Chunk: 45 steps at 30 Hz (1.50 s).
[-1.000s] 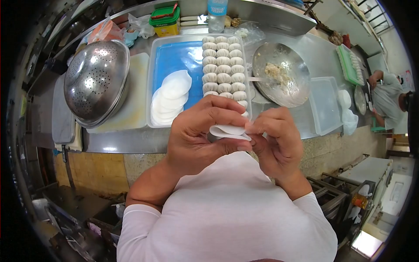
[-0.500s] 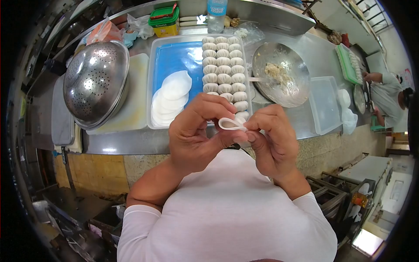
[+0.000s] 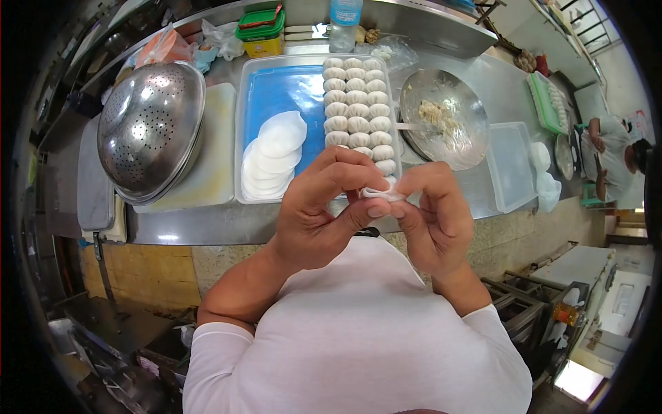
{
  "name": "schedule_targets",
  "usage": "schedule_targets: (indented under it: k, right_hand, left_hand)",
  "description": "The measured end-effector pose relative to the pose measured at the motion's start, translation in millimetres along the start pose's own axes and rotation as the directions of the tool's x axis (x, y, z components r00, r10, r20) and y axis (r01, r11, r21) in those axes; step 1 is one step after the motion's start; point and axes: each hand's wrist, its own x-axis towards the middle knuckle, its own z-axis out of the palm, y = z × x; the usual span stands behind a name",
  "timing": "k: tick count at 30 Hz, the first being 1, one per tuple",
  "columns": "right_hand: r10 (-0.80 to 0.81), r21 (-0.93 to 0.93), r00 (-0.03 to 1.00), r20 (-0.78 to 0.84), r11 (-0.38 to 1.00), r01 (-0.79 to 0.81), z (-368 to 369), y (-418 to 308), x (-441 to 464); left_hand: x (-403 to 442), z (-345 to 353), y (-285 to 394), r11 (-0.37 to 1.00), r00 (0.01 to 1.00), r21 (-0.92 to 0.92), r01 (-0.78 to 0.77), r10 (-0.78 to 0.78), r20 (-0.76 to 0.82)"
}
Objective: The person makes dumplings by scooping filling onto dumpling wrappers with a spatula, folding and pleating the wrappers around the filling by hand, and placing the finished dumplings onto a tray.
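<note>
Between my two hands is a dumpling, its white wrapper folded over and pinched. My left hand grips its left side with thumb and fingers. At the other end, the thumb and forefinger of my right hand press the edge together. Any filling inside is hidden. Just beyond my hands lies a tray with a blue base, holding rows of pleated dumplings on its right. A fanned stack of round white wrappers rests on its left side.
Right of the tray stands a metal bowl of filling with a utensil in it. A steel colander sits on a cutting board at left. Behind are a bottle and a green-lidded tub. Another person works far right.
The open loop of wrapper between my hands has been pressed flatter and closed further. Both hands have shifted slightly right. At far right, the other person's arms have moved.
</note>
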Motion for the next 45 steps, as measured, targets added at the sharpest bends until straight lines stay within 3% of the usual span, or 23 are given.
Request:
schedule_targets:
  k: [1,2,4,8,11,14,15,17,20,23,25,26,28,31,35,37,39,40,41,42,44,45]
  right_hand:
    - [0.159,0.195,0.978,-0.135,0.972,-0.131,5.8,-2.5,-1.2]
    - [0.158,0.194,0.978,-0.134,0.972,-0.131,3.8,-2.9,0.0]
    - [0.006,-0.103,0.999,0.043,0.995,-0.001,-3.5,-2.9,2.9]
    - [-0.013,-0.153,0.996,0.089,0.988,0.027,-3.0,1.7,3.5]
    - [-0.014,-0.126,0.993,0.114,0.992,0.028,-1.8,4.2,0.3]
    - [0.095,-0.031,0.995,0.031,0.995,-0.094,1.0,6.7,-3.5]
    - [0.050,-0.109,0.996,0.074,0.993,-0.042,-1.3,9.0,-4.3]
    - [0.011,-0.185,0.992,0.122,0.983,0.012,-0.8,9.2,-5.4]
    - [0.035,-0.263,0.990,0.137,0.965,0.003,3.7,6.7,-8.5]
    - [0.041,-0.229,0.992,0.115,0.973,-0.013,11.6,5.8,-12.1]
    - [0.244,0.066,0.961,-0.128,0.969,-0.237,25.3,-0.5,-11.7]
    - [0.246,0.064,0.961,-0.128,0.969,-0.239,23.6,-0.8,-10.8]
    - [0.215,-0.205,0.973,0.085,0.959,-0.195,15.7,-0.8,-8.6]
    - [0.164,-0.282,0.970,0.178,0.953,-0.109,19.5,2.6,-10.0]
    - [0.308,-0.214,0.941,0.141,0.938,-0.274,30.5,-0.7,-9.0]
    - [0.269,-0.282,0.924,0.273,0.940,-0.190,33.7,3.0,-7.7]
    - [0.201,-0.237,0.943,0.266,0.962,-0.138,37.1,10.5,-9.3]
    - [0.119,-0.184,0.954,0.275,0.980,-0.069,37.4,15.5,-10.5]
    - [0.128,-0.183,0.954,0.272,0.980,-0.079,35.9,21.7,-12.3]
    - [0.113,-0.203,0.949,0.294,0.978,-0.054,33.4,28.5,-14.6]
    - [0.106,-0.205,0.938,0.329,0.978,-0.039,27.5,36.4,-15.2]
    - [0.185,-0.209,0.924,0.336,0.971,-0.119,24.3,39.9,-12.8]
  left_hand:
    - [0.8,-1.2,0.8,1.000,1.000,0.015,0.009,-0.009,0.021]
    - [1.4,-1.8,0.9,1.000,1.000,0.015,0.008,-0.009,0.019]
    - [2.6,-2.3,0.6,0.998,1.000,0.064,-0.005,0.004,0.009]
    - [0.7,2.8,-12.3,0.996,0.983,0.014,-0.088,0.089,-0.159]
    - [2.5,-1.4,-4.8,0.996,0.995,0.028,-0.079,0.081,-0.057]
    - [4.6,-7.6,-3.2,0.988,0.994,0.104,-0.112,0.112,0.000]
    - [3.5,-6.2,-3.9,0.988,0.994,0.104,-0.112,0.113,-0.002]
    - [-0.1,0.5,-8.2,0.998,0.985,0.016,-0.058,0.059,-0.165]
    - [-4.3,-5.0,-16.8,0.994,0.987,0.002,-0.112,0.111,-0.118]
    - [-2.9,-12.6,-12.0,0.992,0.992,0.052,-0.117,0.120,-0.048]
    - [-6.0,-16.9,-11.3,0.995,0.995,0.036,-0.088,0.090,-0.037]
    - [-7.1,-18.7,-11.2,0.998,0.998,0.019,-0.060,0.060,-0.020]
    - [-7.2,-25.1,-11.7,0.998,0.999,0.034,-0.052,0.052,-0.006]
    - [-10.2,-36.9,-13.1,0.999,0.999,0.022,-0.026,0.025,0.033]
    - [-15.1,-53.2,-13.7,0.998,0.995,-0.012,0.057,-0.056,0.078]
    - [-19.5,-64.5,-25.0,0.998,0.987,-0.033,0.062,-0.056,0.150]
    - [-22.2,-67.9,-27.4,0.997,0.977,-0.045,0.065,-0.054,0.206]
    - [-25.1,-66.6,-21.7,0.867,0.913,-0.293,0.404,-0.362,0.187]
    - [-27.9,-66.0,-18.5,0.571,0.743,-0.509,0.645,-0.624,0.242]
    - [-31.0,-69.9,-26.1,0.564,0.737,-0.510,0.650,-0.632,0.240]
    - [-36.5,-79.9,-49.8,0.275,0.583,-0.526,0.805,-0.529,0.616]
    - [-34.3,-74.5,-52.5,0.261,0.618,-0.601,0.755,-0.590,0.520]
